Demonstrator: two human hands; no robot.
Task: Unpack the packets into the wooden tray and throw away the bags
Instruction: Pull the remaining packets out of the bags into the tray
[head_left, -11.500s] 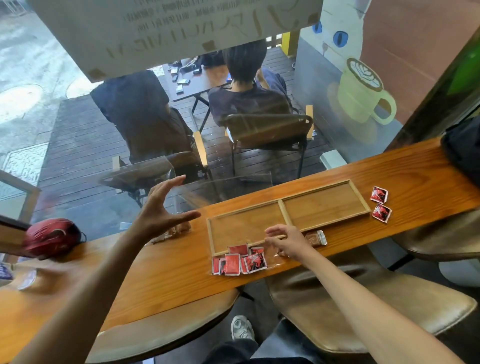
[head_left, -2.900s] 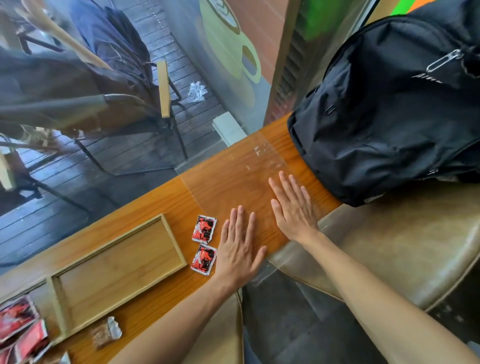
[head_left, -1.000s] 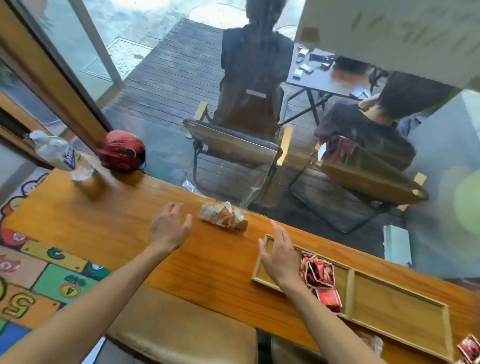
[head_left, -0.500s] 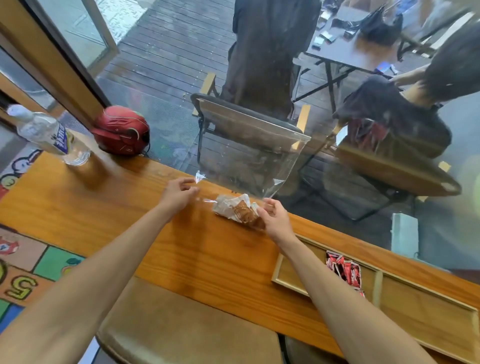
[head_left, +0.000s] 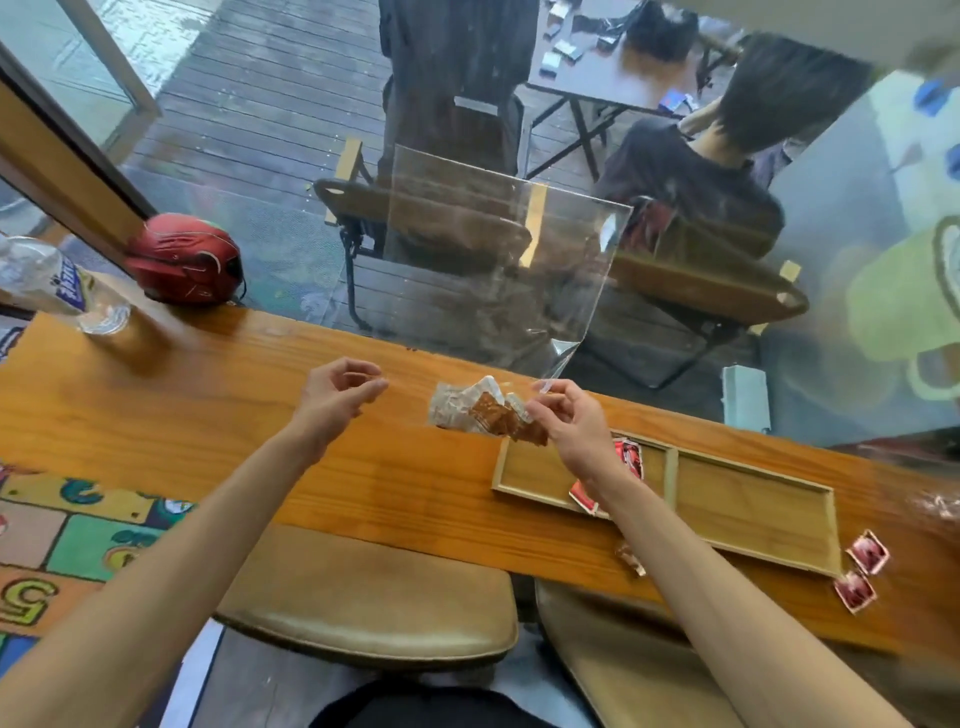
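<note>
Right hand (head_left: 563, 418) pinches the clear bag (head_left: 498, 270) by its corner above the brown packets (head_left: 485, 413) on the counter (head_left: 208, 395); left hand (head_left: 337, 397) curled, empty (apparently). We should tip toward the wooden tray (head_left: 753, 506)'s 2 compartments.

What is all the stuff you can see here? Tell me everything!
counter: one, orange-brown wood, along the window
tray: one, pale wood, two compartments, on the counter at right
red packets: several in the tray's left compartment, two more right of the tray
brown packets: a small pile, brown and white, left of the tray
clear bag: one, upright
helmet: one, red, far left
bottle: one, clear, far left
stools: two, tan
left hand: fingers curled, holding nothing visible
right hand: pinches the bag's corner
</note>
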